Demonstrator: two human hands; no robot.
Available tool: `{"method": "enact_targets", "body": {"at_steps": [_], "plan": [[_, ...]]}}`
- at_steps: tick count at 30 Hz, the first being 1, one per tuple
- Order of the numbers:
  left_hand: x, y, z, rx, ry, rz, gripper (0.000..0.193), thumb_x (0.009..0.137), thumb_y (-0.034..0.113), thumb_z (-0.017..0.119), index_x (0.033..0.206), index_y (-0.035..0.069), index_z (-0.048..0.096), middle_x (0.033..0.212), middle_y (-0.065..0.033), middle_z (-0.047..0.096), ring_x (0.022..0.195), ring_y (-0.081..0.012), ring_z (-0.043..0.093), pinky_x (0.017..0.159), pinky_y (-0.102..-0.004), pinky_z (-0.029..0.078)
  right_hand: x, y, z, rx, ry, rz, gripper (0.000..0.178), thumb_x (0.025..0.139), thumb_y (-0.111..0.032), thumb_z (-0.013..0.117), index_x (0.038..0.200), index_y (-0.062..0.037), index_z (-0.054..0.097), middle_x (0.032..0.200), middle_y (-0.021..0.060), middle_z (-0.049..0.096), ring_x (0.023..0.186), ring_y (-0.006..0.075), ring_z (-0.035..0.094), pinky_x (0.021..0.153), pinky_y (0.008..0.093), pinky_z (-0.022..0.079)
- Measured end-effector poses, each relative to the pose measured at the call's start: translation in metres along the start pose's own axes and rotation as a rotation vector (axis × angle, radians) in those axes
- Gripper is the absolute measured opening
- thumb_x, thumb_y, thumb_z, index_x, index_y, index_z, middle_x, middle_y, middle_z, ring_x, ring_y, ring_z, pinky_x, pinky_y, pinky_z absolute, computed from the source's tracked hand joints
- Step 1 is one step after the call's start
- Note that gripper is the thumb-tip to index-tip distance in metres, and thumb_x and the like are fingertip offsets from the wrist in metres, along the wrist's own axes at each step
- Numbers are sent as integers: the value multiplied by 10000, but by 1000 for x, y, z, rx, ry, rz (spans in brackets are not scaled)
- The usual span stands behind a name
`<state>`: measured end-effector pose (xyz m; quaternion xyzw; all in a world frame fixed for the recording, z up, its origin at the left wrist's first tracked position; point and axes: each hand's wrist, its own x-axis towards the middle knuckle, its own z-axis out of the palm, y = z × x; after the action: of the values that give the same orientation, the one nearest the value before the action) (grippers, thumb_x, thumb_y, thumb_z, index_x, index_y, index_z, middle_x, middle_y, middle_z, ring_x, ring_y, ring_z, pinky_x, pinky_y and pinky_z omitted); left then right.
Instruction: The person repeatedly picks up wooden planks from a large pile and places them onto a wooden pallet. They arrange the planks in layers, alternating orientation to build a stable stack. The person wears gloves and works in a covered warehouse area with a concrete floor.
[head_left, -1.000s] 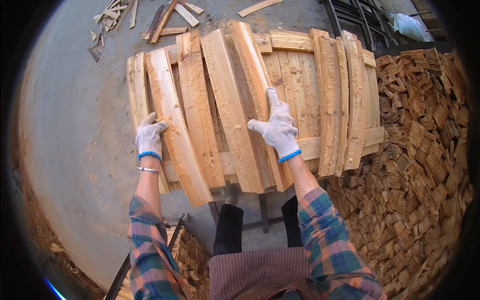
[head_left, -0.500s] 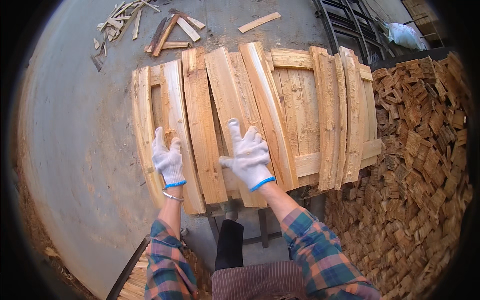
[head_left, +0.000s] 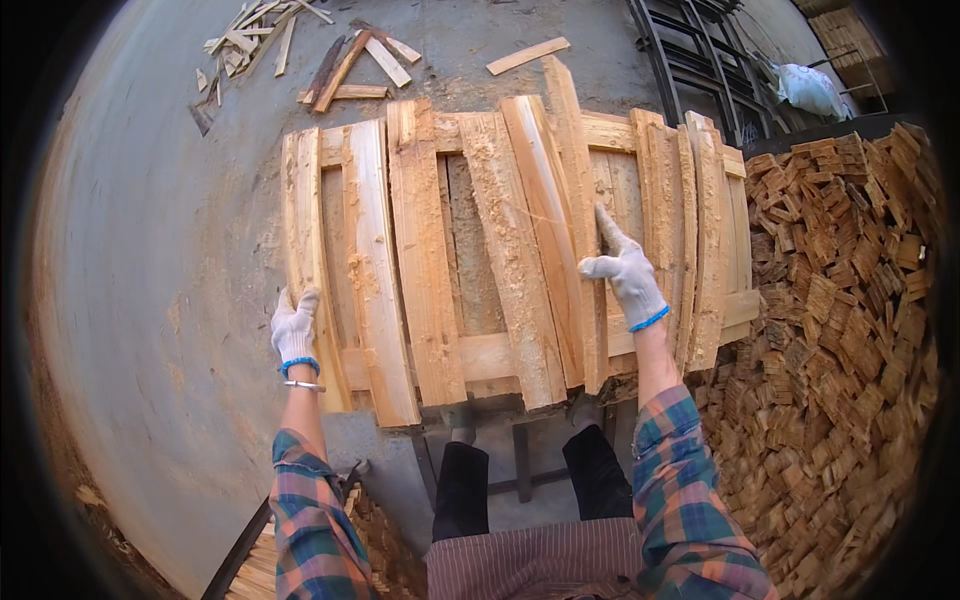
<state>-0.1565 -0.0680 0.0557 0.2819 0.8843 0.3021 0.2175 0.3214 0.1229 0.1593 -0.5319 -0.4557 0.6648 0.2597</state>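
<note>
In a white work glove with a blue cuff, my right hand (head_left: 628, 275) grips a narrow rough wooden board (head_left: 570, 150) by its right edge. My thumb lies over its face and my index finger points along it. That board is tilted, and its far end sticks out beyond the others. At the far left of the stack, my gloved left hand (head_left: 294, 328) closes around the near part of the outermost board (head_left: 303, 210). Between my hands lie several rough-sawn boards, among them a pale one (head_left: 370, 220) and a wider one (head_left: 425, 250), across flat crosspieces.
A big heap of small wood blocks (head_left: 830, 330) fills the right side. Black metal racking (head_left: 690, 60) and a white sack (head_left: 810, 90) stand at the far right. Scrap strips (head_left: 265, 35) lie on the concrete floor. At the lower left is a container of wood pieces (head_left: 265, 565).
My right hand has moved right and now holds a narrow board. My left hand has shifted left and nearer, onto the outermost board. A middle board now shows a rough, bark-flecked face.
</note>
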Motion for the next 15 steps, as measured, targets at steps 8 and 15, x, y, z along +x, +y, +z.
{"method": "enact_targets", "body": {"at_steps": [8,15], "plan": [[-3,5,1,-30,-61,-16,542,883,390,729,1247,3,625,1067,-172,727,908,-254,683,813,-372,517,20,34,28,-276,97,71,1092,610,-190,857,1527,10,298,1416,254,513,1288,284,517,1072,339,404],[-4,12,7,-53,-89,-44,604,859,419,744,1277,4,611,1089,-185,721,946,-269,682,836,-376,511,17,51,92,-335,112,52,1171,623,-310,865,1541,27,220,1569,261,293,1473,307,282,1185,344,260]]}}
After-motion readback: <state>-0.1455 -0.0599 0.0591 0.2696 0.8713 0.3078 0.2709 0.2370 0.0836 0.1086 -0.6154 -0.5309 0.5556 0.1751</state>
